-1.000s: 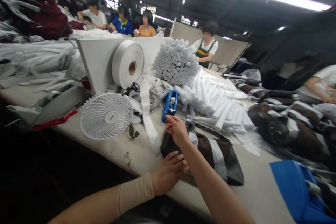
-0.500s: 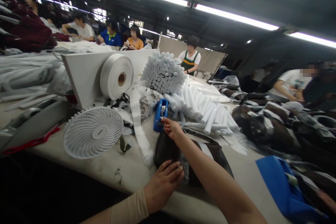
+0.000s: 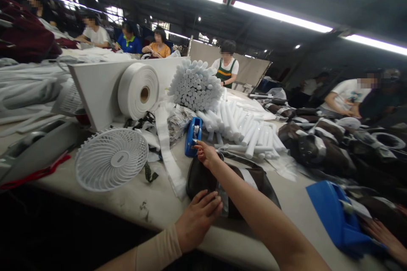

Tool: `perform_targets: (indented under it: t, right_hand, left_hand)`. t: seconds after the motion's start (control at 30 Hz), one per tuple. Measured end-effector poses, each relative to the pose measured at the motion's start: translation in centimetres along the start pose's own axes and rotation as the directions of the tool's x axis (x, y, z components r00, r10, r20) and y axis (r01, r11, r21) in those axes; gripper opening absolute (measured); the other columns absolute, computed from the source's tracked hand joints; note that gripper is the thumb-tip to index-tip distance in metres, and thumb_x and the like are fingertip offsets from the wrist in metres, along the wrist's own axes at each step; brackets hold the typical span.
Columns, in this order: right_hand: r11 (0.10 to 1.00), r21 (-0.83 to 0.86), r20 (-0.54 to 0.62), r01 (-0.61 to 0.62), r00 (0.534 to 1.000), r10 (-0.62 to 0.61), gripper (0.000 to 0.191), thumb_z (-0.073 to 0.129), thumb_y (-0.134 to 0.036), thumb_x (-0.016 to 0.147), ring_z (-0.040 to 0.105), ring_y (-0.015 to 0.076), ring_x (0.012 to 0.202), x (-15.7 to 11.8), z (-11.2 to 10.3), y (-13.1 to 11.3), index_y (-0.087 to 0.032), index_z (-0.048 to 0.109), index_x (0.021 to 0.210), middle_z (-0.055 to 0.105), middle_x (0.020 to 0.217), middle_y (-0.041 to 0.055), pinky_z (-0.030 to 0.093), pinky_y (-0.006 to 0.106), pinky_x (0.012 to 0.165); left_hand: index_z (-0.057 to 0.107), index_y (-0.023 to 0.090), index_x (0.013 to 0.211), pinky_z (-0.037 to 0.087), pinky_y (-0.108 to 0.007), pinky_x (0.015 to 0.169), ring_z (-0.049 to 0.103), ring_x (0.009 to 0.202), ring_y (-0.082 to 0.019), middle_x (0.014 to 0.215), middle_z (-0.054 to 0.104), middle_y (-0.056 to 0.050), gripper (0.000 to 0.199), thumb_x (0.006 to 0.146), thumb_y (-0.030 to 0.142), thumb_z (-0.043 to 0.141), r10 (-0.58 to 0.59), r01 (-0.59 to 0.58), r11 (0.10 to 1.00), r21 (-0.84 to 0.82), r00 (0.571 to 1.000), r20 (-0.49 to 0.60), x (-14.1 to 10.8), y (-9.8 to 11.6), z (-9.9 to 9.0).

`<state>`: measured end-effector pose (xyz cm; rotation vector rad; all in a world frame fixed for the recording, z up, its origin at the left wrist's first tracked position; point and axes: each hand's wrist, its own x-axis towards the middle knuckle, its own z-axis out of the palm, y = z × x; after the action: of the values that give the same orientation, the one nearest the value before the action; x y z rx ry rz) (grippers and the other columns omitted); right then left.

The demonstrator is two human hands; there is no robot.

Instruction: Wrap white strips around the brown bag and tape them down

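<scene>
My right hand (image 3: 206, 155) reaches across the table, its fingertips just below a blue tape dispenser (image 3: 193, 136). Under that hand lies a dark brown bag with white stripes (image 3: 203, 182). My left hand (image 3: 197, 221), with a beige sleeve on the forearm, rests on the bag's near edge with its fingers apart. A clear plastic strip (image 3: 223, 203) lies between my forearm and those fingers. Whether my right fingers pinch anything is hard to see.
On the pale table (image 3: 295, 216) stand a white fan (image 3: 111, 160), a white roll (image 3: 138, 91), and a heap of white foam tubes (image 3: 195, 86). Brown bags (image 3: 311, 144) lie at right, beside a blue bin (image 3: 333, 216). Another person's hand (image 3: 384, 237) shows at lower right.
My view has swung, shifting everything left and down. My left hand now sits nearer the clear strip, and my right hand has moved closer to the blue dispenser. Another person's hand has appeared at lower right.
</scene>
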<state>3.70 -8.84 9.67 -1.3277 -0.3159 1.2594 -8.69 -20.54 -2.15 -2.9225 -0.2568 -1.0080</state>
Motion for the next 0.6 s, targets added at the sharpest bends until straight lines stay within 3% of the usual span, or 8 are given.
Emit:
perform_targets:
  t: [0.3, 0.6]
  right_hand:
    - [0.995, 0.031, -0.079, 0.091, 0.993, -0.088, 0.023, 0.059, -0.008, 0.088, 0.028, -0.0010, 0.033, 1.0, 0.9, 0.3, -0.012, 0.051, 0.067, 0.034, 0.047, -0.0121, 0.021, 0.008, 0.030]
    - [0.982, 0.068, -0.056, 0.174, 0.984, -0.171, 0.023, 0.058, -0.005, 0.082, 0.026, -0.0006, 0.033, -0.3, 0.5, 0.7, -0.014, 0.050, 0.062, 0.035, 0.043, -0.0107, 0.019, 0.009, 0.030]
  left_hand:
    - [0.041, 0.015, 0.143, 0.017, -0.038, 0.119, 0.032, 0.142, -0.020, 0.144, 0.050, -0.003, 0.046, 0.097, 0.022, 0.040, -0.002, 0.002, 0.999, -0.035, 1.000, 0.006, -0.1, 0.0, 0.0]
    - [0.042, 0.016, 0.142, 0.018, -0.038, 0.119, 0.032, 0.142, -0.020, 0.143, 0.051, -0.004, 0.045, 0.097, 0.022, 0.041, -0.004, 0.004, 1.000, -0.018, 1.000, 0.004, -0.1, 0.0, -0.2]
